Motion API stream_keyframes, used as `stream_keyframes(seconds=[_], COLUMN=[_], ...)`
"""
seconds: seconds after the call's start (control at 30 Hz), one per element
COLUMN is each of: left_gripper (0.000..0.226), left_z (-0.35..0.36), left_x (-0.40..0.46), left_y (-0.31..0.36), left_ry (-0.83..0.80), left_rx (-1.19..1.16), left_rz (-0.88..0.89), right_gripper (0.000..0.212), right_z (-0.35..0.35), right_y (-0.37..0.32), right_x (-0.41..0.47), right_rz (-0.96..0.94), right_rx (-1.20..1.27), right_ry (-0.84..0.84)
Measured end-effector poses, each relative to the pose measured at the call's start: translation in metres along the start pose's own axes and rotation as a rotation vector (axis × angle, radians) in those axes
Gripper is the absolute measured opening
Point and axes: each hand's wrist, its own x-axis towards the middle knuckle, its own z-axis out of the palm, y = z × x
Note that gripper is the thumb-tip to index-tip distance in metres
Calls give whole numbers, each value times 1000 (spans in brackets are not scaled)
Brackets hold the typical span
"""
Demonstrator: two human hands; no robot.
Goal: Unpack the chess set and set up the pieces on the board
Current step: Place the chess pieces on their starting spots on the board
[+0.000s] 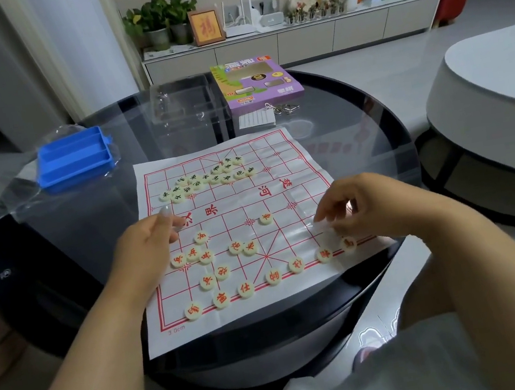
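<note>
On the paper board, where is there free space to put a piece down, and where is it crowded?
Free: the middle band between the dark-lettered pieces and the red-lettered pieces, and the far right corner of the board. Crowded: the far left cluster and the near left part, beside the left hand.

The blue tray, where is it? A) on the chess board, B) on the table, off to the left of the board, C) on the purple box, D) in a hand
B: the blue tray sits on the dark round table, beyond the left corner of the paper chess board; it is apart from the purple box, and neither the left hand nor the right hand touches it.
</note>
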Motion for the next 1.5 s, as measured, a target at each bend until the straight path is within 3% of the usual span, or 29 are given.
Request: stream_keyframes(seconds=[0.33,0.47,0.93,1.13,1.5], left_gripper=[43,39,29,9,34], left_z=[-4,-8,-19,-23,-36], left_x=[3,5,1,-2,-5], left_y=[-3,-5,-10,-8,-9], left_ry=[-39,-67,-138,-218,-343], left_rx=[-11,-36,-98,-100,117], left_rz=[-14,-5,-3,-18,92], right_gripper=[21,26,33,32,49], right_z=[28,48,88,87,71], right_y=[-33,-56,-80,-79,-76], right_x=[21,28,51,50,38], right_rz=[-54,-42,-68,-67,-9], right_rx=[-61,0,-189,-182,-59], right_ry=[40,126,234,229,124])
